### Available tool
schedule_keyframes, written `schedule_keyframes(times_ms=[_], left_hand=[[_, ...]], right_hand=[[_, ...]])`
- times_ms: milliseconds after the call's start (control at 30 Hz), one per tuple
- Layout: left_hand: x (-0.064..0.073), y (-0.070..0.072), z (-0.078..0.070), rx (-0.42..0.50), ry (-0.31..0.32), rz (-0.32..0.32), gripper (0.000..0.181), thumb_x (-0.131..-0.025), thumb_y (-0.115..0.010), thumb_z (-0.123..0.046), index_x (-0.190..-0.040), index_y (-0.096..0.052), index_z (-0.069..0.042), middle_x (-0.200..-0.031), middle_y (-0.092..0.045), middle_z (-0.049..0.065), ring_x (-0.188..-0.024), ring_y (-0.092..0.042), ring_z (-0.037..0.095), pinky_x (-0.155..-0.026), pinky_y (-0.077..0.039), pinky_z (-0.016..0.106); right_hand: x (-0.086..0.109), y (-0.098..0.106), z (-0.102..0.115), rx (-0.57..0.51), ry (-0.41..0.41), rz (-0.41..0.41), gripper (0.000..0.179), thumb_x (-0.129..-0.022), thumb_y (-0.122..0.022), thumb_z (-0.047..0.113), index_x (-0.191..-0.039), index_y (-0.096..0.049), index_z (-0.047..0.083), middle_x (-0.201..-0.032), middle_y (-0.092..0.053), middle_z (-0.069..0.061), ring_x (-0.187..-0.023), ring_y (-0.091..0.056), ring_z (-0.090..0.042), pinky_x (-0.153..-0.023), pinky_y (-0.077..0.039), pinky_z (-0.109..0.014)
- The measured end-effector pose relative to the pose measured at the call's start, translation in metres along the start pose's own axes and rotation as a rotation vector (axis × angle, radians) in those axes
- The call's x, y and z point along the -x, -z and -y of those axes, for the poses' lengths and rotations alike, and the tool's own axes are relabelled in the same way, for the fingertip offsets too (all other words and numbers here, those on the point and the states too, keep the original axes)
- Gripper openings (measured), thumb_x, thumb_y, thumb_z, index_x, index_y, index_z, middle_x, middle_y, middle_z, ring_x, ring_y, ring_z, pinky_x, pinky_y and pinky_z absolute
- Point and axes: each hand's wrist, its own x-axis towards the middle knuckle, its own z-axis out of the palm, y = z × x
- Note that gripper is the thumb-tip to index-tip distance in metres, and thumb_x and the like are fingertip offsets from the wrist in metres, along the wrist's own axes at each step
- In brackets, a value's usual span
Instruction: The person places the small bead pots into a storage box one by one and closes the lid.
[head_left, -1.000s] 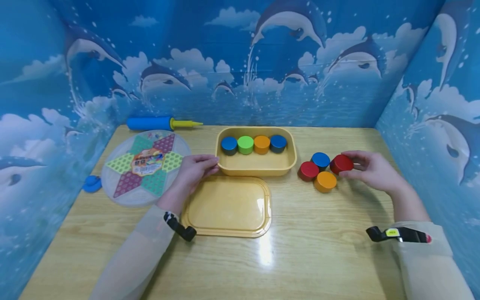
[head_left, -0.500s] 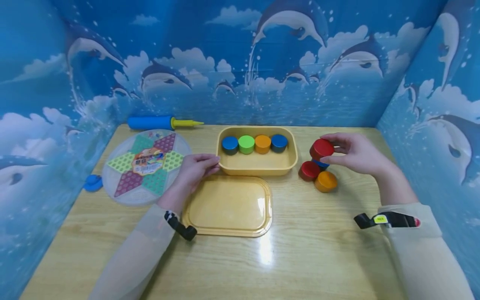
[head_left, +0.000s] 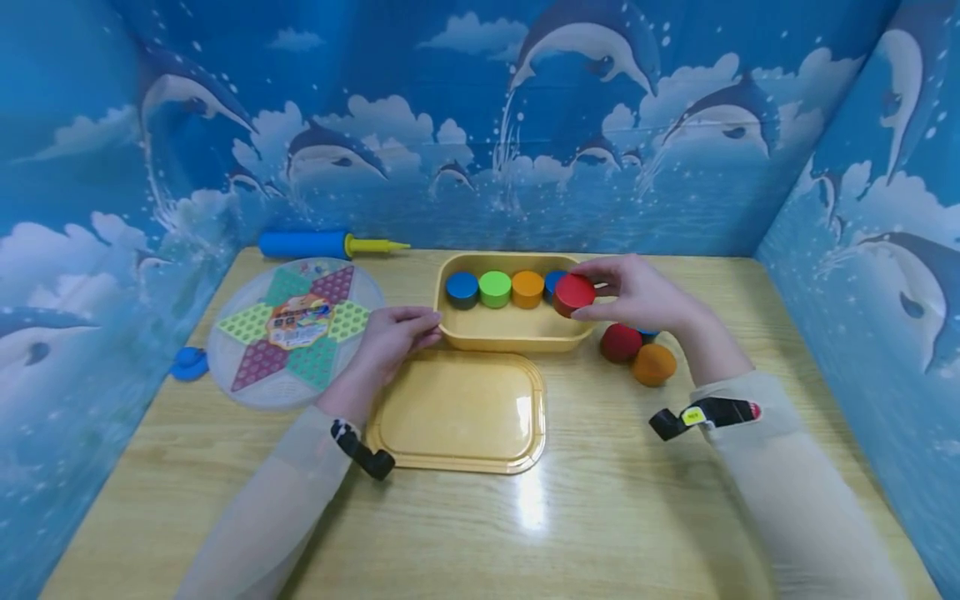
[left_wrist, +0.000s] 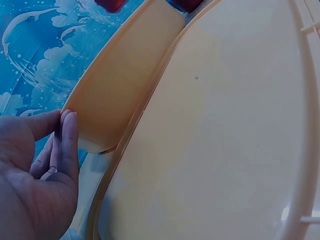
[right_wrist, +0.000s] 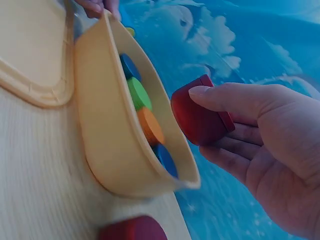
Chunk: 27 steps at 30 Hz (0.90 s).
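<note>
Red cylinder (head_left: 574,294): pinched by the right hand (head_left: 636,292), over the three-o'clock end of the yellow tub (head_left: 517,342). Row of four cylinders (head_left: 496,289): inside tub. Left hand (head_left: 399,337): pinching tub's rim, nine o'clock. Yellow lid (head_left: 459,412): on tabletop (head_left: 600,500), tub's seven o'clock.

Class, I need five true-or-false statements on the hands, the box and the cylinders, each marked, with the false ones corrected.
1. The left hand pinches the rim of the yellow box. True.
2. The right hand holds a red cylinder. True.
3. The box is closed. False: it is open, and its lid lies nearer the person on the wooden table.
4. The held cylinder rests on the table. False: it is held raised above the table.
5. Four cylinders stand in a row inside the box. True.
</note>
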Motion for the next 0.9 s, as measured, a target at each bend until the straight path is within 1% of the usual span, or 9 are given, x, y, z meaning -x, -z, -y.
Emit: schedule_keyframes(times_ms=[167,333,467,567,667,733,900], left_hand=[[0.0,0.001,0.0,0.001,-0.006,0.009,0.032,-0.101,-0.075,-0.007,-0.13,-0.069,0.004,-0.118,-0.069,0.02,-0.089,-0.076,0.018,-0.088,-0.065,0.031],[-0.001,0.001,-0.001,0.001,0.003,0.016,0.033,-0.1,-0.076,-0.009,-0.13,-0.069,0.004,-0.117,-0.07,0.019,-0.089,-0.076,0.018,-0.087,-0.065,0.03],[-0.001,0.0,-0.002,-0.003,0.007,0.011,0.033,-0.1,-0.076,-0.009,-0.13,-0.069,0.004,-0.117,-0.071,0.019,-0.089,-0.076,0.018,-0.087,-0.065,0.03],[-0.001,0.001,-0.002,-0.007,0.005,0.005,0.033,-0.1,-0.076,-0.009,-0.13,-0.069,0.004,-0.117,-0.07,0.019,-0.09,-0.076,0.018,-0.087,-0.065,0.03],[-0.001,0.002,-0.001,-0.008,0.008,0.003,0.031,-0.101,-0.076,-0.01,-0.129,-0.07,0.003,-0.118,-0.07,0.019,-0.091,-0.075,0.018,-0.087,-0.065,0.03],[-0.001,0.002,0.0,-0.008,0.014,0.003,0.031,-0.101,-0.076,-0.01,-0.128,-0.07,0.002,-0.119,-0.069,0.019,-0.092,-0.075,0.018,-0.088,-0.065,0.03],[-0.001,0.002,0.001,-0.005,0.02,0.002,0.03,-0.1,-0.076,-0.01,-0.127,-0.071,0.001,-0.119,-0.07,0.019,-0.092,-0.075,0.018,-0.088,-0.065,0.03]], right_hand=[[-0.019,-0.017,0.008,-0.011,0.017,0.053,0.063,-0.089,-0.089,0.017,-0.144,-0.062,0.004,-0.134,-0.067,-0.009,-0.116,-0.066,-0.025,-0.102,-0.059,-0.05],[-0.034,-0.029,0.013,-0.017,0.032,0.101,0.064,-0.092,-0.087,0.017,-0.147,-0.059,0.001,-0.136,-0.065,-0.01,-0.116,-0.065,-0.027,-0.1,-0.059,-0.049],[-0.047,-0.039,0.017,-0.024,0.046,0.143,0.063,-0.092,-0.086,0.018,-0.147,-0.059,0.002,-0.133,-0.066,-0.008,-0.113,-0.066,-0.026,-0.096,-0.06,-0.044],[-0.058,-0.049,0.02,-0.025,0.067,0.178,0.062,-0.092,-0.086,0.018,-0.146,-0.06,0.002,-0.131,-0.067,-0.007,-0.112,-0.066,-0.025,-0.098,-0.06,-0.043],[-0.065,-0.06,0.022,-0.024,0.087,0.209,0.063,-0.092,-0.085,0.016,-0.146,-0.058,-0.002,-0.131,-0.068,-0.01,-0.115,-0.066,-0.025,-0.102,-0.059,-0.043],[-0.069,-0.066,0.022,-0.018,0.097,0.219,0.062,-0.093,-0.085,0.016,-0.145,-0.058,-0.004,-0.13,-0.068,-0.012,-0.115,-0.067,-0.026,-0.103,-0.059,-0.043],[-0.077,-0.079,0.023,-0.01,0.121,0.224,0.058,-0.093,-0.085,0.015,-0.143,-0.061,-0.004,-0.127,-0.07,-0.011,-0.115,-0.068,-0.026,-0.098,-0.061,-0.04]])
